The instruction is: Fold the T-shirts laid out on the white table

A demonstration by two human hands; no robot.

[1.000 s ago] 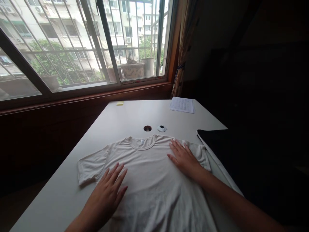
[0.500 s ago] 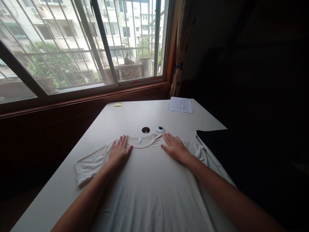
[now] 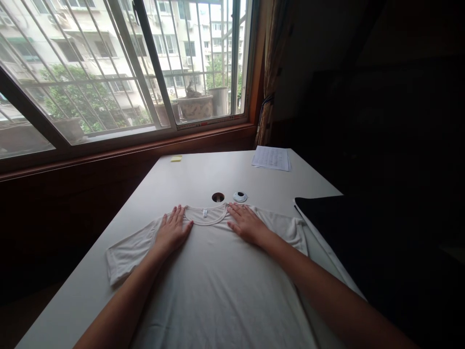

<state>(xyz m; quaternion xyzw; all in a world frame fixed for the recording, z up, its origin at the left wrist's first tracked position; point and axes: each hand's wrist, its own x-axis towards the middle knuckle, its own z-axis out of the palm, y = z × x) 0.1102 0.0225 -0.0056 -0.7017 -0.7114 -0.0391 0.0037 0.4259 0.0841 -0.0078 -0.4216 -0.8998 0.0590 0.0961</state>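
A pale short-sleeved T-shirt (image 3: 214, 281) lies spread on the white table, its round neckline facing away from me and a small tag inside the collar. My left hand (image 3: 172, 231) rests flat on the shirt's left shoulder, fingers stretched out beside the collar. On the other side of the neckline, my right hand (image 3: 247, 223) lies flat on the right shoulder with its fingers extended. Neither hand grips the cloth. The left sleeve spreads out beyond my left wrist; part of the right sleeve is behind my right forearm. The lower hem is out of frame.
The white table (image 3: 203, 169) has a round hole (image 3: 218, 198) and a ring-shaped cover (image 3: 240, 197) beyond the collar. Printed papers (image 3: 271, 158) and a yellow sticky note (image 3: 176, 158) lie at the far edge. Dark cloth (image 3: 334, 232) hangs over the right side. A barred window stands behind.
Both hands and the shirt's collar have shifted a little to the left. My right hand has moved closer to the neckline, and the right shoulder cloth looks flatter.
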